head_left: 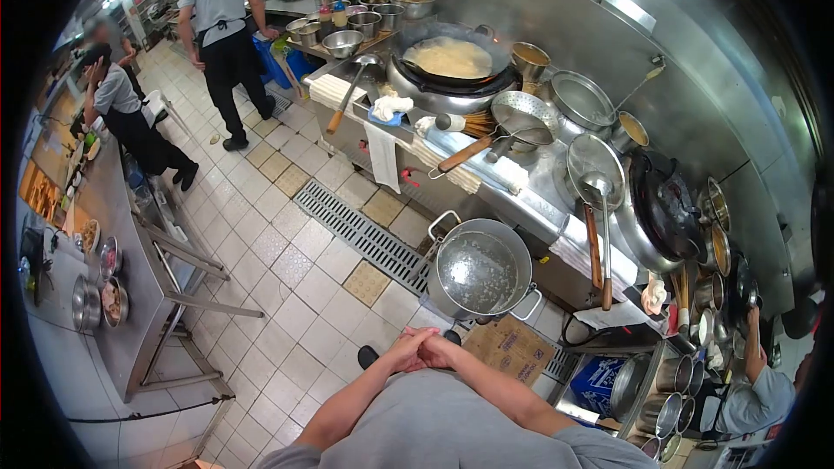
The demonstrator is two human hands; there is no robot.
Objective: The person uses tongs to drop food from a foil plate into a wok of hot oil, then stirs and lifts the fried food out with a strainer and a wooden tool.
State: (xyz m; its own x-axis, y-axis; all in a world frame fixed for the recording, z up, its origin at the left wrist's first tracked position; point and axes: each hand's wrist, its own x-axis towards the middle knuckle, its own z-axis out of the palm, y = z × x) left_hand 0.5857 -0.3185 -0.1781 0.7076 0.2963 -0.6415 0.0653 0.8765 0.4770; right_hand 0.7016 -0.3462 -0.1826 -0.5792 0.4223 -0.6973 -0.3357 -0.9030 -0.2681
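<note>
My left hand [441, 350] and my right hand [407, 351] are clasped together in front of my grey shirt. Their fingers are closed against each other, and I see no object in them. Nearest to them is a big metal pot [519, 252] with two loop handles, holding cloudy, bubbly liquid. A flattened cardboard sheet [508, 352] lies on the floor by the pot. Above, on the stove counter, are a wooden-handled perforated skimmer [521, 113], a mesh strainer [584, 155] and a long ladle [605, 234] resting across it.
A wok [497, 52] holds pale liquid; a dark wok [665, 208] sits farther right. A floor drain grate [360, 234] runs past the pot. A steel table [143, 295] stands left. Two people [221, 9] [122, 100] are far left; another person [756, 395] works at right.
</note>
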